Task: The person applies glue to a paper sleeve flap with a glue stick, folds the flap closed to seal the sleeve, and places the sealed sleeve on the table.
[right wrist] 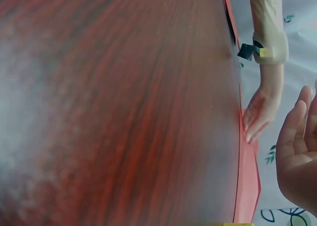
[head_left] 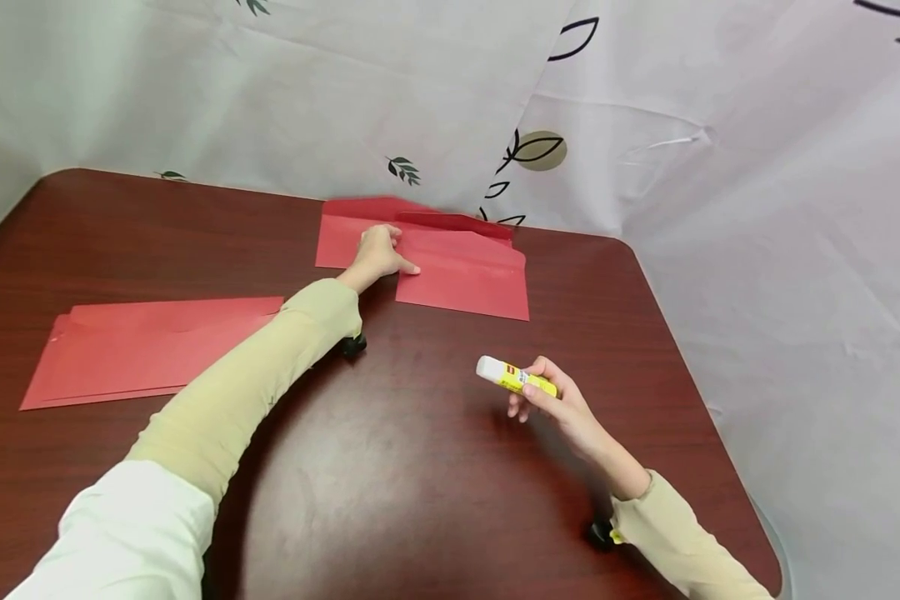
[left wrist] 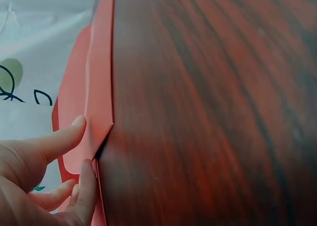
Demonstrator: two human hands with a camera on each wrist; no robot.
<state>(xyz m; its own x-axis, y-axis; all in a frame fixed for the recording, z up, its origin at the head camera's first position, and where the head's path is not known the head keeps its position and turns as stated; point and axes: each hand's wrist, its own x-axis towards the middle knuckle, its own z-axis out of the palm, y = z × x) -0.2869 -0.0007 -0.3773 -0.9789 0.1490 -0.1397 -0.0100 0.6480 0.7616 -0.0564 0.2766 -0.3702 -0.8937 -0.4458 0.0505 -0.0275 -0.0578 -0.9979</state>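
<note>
My left hand (head_left: pixel 378 252) reaches to the back of the table and touches the left edge of a red envelope (head_left: pixel 465 275). In the left wrist view, its thumb (left wrist: pixel 74 129) lies on the envelope's face and a fingertip meets the edge, with a space between them. More red envelopes (head_left: pixel 337 242) lie behind and beside this one, partly overlapped. In my right hand (head_left: pixel 558 400) is a yellow glue stick (head_left: pixel 520 377) with a white cap, held above the table. The right wrist view shows the right hand's fingers, but the glue stick is out of sight there.
A stack of red envelopes or paper sheets (head_left: pixel 157 346) lies at the left of the dark wooden table (head_left: pixel 375 467), partly behind my left sleeve. White patterned cloth (head_left: pixel 307 100) hangs along the table's back and right sides.
</note>
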